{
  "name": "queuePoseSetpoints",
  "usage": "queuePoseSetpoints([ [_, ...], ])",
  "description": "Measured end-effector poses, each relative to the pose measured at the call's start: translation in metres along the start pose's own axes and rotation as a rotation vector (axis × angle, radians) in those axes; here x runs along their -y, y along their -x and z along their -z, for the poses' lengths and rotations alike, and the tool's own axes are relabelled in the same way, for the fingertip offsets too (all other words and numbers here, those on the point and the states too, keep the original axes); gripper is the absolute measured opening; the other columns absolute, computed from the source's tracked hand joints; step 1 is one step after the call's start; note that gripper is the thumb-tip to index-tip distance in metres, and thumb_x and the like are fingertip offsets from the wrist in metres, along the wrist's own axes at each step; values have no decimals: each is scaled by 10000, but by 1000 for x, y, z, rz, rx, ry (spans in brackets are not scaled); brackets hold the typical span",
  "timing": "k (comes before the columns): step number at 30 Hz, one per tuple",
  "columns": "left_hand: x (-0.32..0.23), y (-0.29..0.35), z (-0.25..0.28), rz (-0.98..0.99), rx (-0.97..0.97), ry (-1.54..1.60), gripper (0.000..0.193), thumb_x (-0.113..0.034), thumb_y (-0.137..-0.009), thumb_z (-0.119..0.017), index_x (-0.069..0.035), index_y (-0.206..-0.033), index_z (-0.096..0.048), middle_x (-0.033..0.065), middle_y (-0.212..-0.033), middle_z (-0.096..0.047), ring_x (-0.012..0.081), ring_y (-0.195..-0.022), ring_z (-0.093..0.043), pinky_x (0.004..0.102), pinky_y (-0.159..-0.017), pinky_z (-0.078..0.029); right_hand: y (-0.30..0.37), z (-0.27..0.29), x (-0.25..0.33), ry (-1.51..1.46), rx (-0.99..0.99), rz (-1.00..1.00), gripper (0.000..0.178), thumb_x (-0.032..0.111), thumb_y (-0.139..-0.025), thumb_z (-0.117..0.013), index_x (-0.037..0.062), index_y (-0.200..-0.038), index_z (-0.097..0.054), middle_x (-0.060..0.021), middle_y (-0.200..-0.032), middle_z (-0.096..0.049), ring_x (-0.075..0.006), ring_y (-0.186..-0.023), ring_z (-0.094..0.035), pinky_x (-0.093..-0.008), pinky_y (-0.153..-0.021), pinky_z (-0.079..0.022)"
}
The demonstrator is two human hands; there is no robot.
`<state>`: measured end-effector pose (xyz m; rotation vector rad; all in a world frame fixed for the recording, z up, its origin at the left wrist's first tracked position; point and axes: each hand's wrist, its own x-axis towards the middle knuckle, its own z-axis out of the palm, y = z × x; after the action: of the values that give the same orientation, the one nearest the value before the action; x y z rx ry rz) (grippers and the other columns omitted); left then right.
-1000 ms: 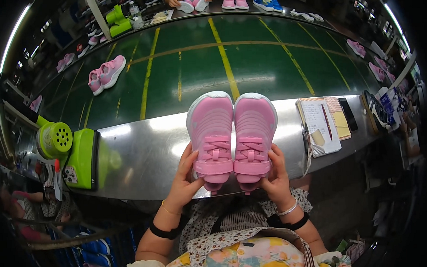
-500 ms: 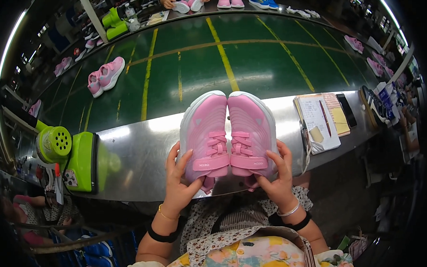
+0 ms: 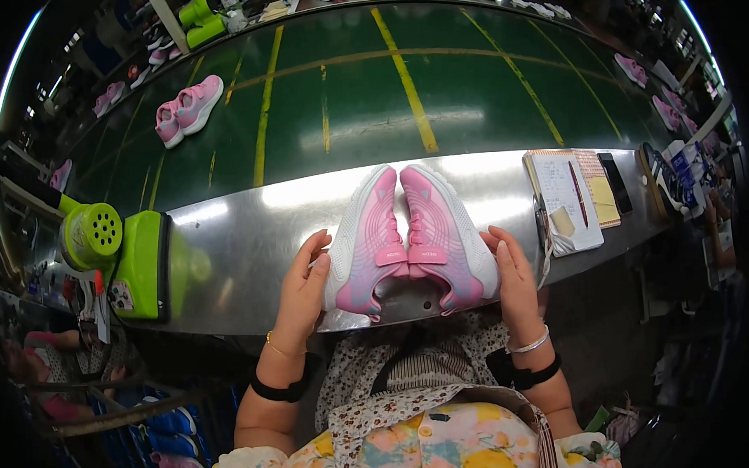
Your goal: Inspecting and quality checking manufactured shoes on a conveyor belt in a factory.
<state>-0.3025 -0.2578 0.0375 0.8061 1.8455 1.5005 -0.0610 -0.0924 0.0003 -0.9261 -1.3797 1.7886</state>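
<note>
A pair of pink sneakers with white soles is between my hands, above the near edge of the metal table. The left sneaker point(image 3: 367, 247) and the right sneaker point(image 3: 449, 244) lean toward each other, straps meeting, outer sides showing and toes pointing away. My left hand point(image 3: 306, 273) holds the left one by its sole near the heel. On the other side, my right hand point(image 3: 512, 270) holds the right one the same way. Both thumbs are on the near side; some fingertips are hidden behind the soles.
A green machine point(image 3: 140, 267) stands at the left end of the metal ledge point(image 3: 228, 280). A notebook point(image 3: 563, 198) with a pen and a dark phone point(image 3: 614, 183) lie on the right. Beyond runs a green conveyor belt point(image 3: 329, 103) carrying another pink pair point(image 3: 190, 108).
Both sneakers have turned from showing their tops to showing their outer sides, and tilted toward each other. My hands have shifted from the heel openings to the outer soles, farther apart.
</note>
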Motion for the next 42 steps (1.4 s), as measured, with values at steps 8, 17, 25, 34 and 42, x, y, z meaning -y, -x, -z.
queuePoseSetpoints([
  [8,9,-4,3,102,105,243,454,-261,-996,-424,54,-1322,-420,150,-1320,-482,188,-1205,-454,298,-1017,-345,3,-1,-2,-37,65,-73,495,337,-1008,-375,-63,-1297,-426,-142,-1248,-521,-184,-1144,-493,-290,-989,-369],
  [17,5,3,10,169,151,285,455,-246,-989,-441,47,-1335,-407,129,-1295,-493,169,-1179,-460,292,-996,-365,5,5,-10,-74,113,-75,495,332,-1001,-398,-50,-1316,-418,-140,-1275,-504,-182,-1180,-466,-293,-1010,-342],
  [25,-1,10,25,158,200,135,430,-179,-971,-464,40,-1337,-412,99,-1242,-526,152,-1135,-484,280,-966,-385,8,15,-13,-11,193,-67,442,186,-969,-473,-24,-1349,-392,-119,-1304,-486,-173,-1202,-449,-301,-1029,-320],
  [34,6,12,31,155,212,71,421,-171,-960,-489,24,-1331,-439,79,-1197,-563,127,-1074,-511,262,-922,-403,8,14,-14,114,225,-4,544,143,-897,-576,-29,-1367,-365,-129,-1328,-468,-187,-1232,-428,-313,-1043,-310],
  [42,4,9,21,232,93,574,480,-180,-988,-434,-21,-1416,-288,116,-1179,-572,153,-1051,-586,300,-880,-509,6,-1,-11,-326,177,-98,482,252,-995,-429,32,-1406,-306,-107,-1298,-491,-170,-1163,-501,-316,-971,-419],
])
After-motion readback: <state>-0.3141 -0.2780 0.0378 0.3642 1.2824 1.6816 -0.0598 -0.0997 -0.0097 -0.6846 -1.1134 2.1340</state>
